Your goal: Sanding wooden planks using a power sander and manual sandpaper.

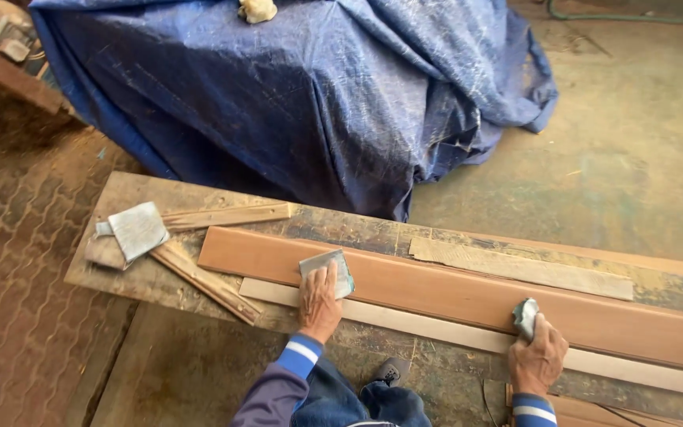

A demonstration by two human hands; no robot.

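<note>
A long reddish-brown wooden board (452, 296) lies along a worn workbench (132, 198). My left hand (318, 304) presses a grey sheet of sandpaper (327, 271) flat on the board near its left end. My right hand (537, 358) grips a small folded grey piece of sandpaper or cloth (526, 315) at the board's near edge, further right. A paler thin strip (436, 332) lies just in front of the board, under both hands.
A sanding block wrapped in grey paper (132, 233) and two wooden slats (207, 281) lie at the bench's left end. A weathered flat strip (519, 267) rests behind the board. A blue tarpaulin (302, 87) covers a bulky shape beyond. My shoe (391, 370) shows below.
</note>
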